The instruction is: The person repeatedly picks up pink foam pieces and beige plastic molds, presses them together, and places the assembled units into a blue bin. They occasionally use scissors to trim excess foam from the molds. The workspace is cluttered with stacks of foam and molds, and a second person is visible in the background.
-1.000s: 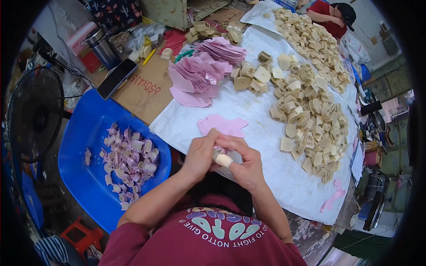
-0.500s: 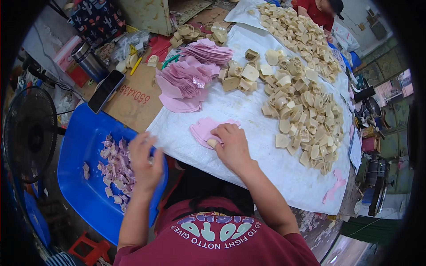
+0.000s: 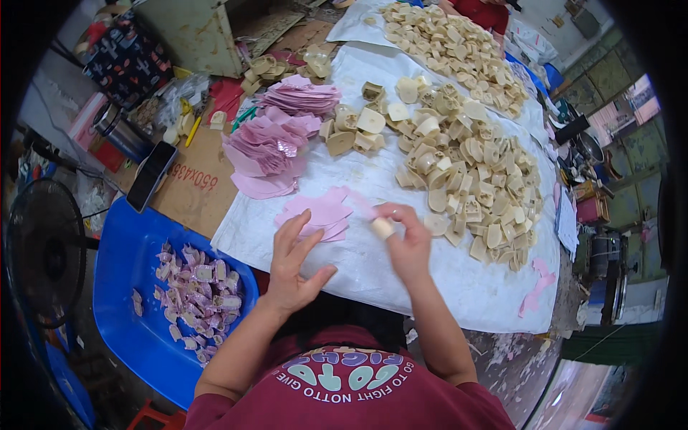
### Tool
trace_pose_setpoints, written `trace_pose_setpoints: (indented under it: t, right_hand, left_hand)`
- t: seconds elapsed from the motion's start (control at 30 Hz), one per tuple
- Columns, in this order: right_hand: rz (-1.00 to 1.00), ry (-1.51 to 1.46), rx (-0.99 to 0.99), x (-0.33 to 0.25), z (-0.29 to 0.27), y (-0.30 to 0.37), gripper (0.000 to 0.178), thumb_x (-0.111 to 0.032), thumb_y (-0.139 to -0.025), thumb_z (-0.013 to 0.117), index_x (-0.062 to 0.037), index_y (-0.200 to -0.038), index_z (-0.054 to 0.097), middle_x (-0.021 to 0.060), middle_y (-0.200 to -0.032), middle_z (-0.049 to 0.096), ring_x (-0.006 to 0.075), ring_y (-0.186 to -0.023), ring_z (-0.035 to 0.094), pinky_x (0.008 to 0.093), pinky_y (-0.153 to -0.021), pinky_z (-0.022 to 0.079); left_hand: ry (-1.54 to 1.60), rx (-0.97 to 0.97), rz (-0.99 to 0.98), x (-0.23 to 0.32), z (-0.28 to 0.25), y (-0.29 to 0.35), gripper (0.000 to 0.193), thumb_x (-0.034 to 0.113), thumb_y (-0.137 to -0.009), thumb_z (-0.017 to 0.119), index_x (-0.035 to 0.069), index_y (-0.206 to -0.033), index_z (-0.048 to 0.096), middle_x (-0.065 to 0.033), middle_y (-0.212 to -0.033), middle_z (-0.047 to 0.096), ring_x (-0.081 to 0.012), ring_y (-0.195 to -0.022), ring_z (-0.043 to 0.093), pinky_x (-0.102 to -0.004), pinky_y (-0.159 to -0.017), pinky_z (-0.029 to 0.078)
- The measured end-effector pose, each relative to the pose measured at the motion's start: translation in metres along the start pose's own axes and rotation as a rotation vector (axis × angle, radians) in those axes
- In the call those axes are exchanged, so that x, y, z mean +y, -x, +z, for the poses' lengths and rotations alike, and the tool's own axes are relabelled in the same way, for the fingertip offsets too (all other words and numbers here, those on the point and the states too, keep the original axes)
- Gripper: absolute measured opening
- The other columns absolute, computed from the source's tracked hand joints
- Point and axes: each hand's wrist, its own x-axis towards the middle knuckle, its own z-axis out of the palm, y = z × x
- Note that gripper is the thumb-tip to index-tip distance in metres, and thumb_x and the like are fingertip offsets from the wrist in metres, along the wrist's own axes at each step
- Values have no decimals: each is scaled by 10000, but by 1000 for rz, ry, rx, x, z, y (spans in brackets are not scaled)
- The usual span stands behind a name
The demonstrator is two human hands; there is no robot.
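A small stack of thin pink cut-out pieces (image 3: 322, 215) lies near the front of the white-covered table. My left hand (image 3: 295, 265) is open at its near edge, thumb apart from the fingers and nothing in the grasp. Just right of the stack, my right hand (image 3: 406, 247) pinches a pink piece (image 3: 363, 205), blurred, that stretches from the stack to the fingertips. A beige cover wraps the right thumb. Behind the stack are taller piles of pink pieces (image 3: 261, 154). Beige moulded parts (image 3: 473, 165) are heaped to the right.
Left of the table, a blue basin (image 3: 118, 287) holds pink-wrapped beige parts. A phone (image 3: 152, 175), a steel flask (image 3: 123, 132) and a yellow pen (image 3: 193, 132) lie at the left. A black fan (image 3: 44, 251) stands beside the basin. A person in red (image 3: 481, 13) is at the far end.
My left hand has come from over the basin to the stack's near edge. My right hand has moved right off the stack, drawing a pink piece. The whole view has shifted slightly.
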Motion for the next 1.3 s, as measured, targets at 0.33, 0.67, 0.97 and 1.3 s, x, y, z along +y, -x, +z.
trace_pose_setpoints:
  t: [0.33, 0.67, 0.97, 1.3]
  right_hand:
    - [-101, 891, -26, -10, -56, 3, 488, 60, -673, 578, -24, -1154, 590, 144, -1206, 572, 322, -1124, 520, 431, -943, 397]
    - [22, 964, -69, 9, -109, 46, 467, 78, -697, 564, -6, -1156, 587, 164, -1053, 577, 330, -974, 570, 409, -840, 466]
    - [264, -328, 63, -67, -41, 35, 386, 97, -717, 658, 15, -1091, 609, 159, -1030, 633, 288, -928, 651, 335, -821, 527]
    - [-459, 101, -121, -105, 1, 13, 376, 104, -665, 703, 3, -1017, 618, 165, -1020, 658, 309, -930, 663, 364, -787, 553]
  left_hand:
    - [1183, 55, -967, 2, 4, -12, 390, 211, -962, 554, -58, -1244, 533, -199, -1219, 595, -278, -1119, 605, -356, -881, 566]
    - [1373, 53, -953, 16, 15, -21, 405, 201, -980, 513, -89, -1261, 489, -235, -1256, 559, -309, -1158, 581, -390, -931, 551]
    - [1366, 136, -979, 31, 12, -25, 453, 240, -999, 495, -84, -1311, 441, -212, -1279, 551, -279, -1167, 575, -386, -960, 522]
    - [1351, -9, -723, 72, -15, -27, 450, 304, -1018, 445, -40, -1303, 498, -230, -1296, 557, -270, -1191, 566, -406, -1021, 444]
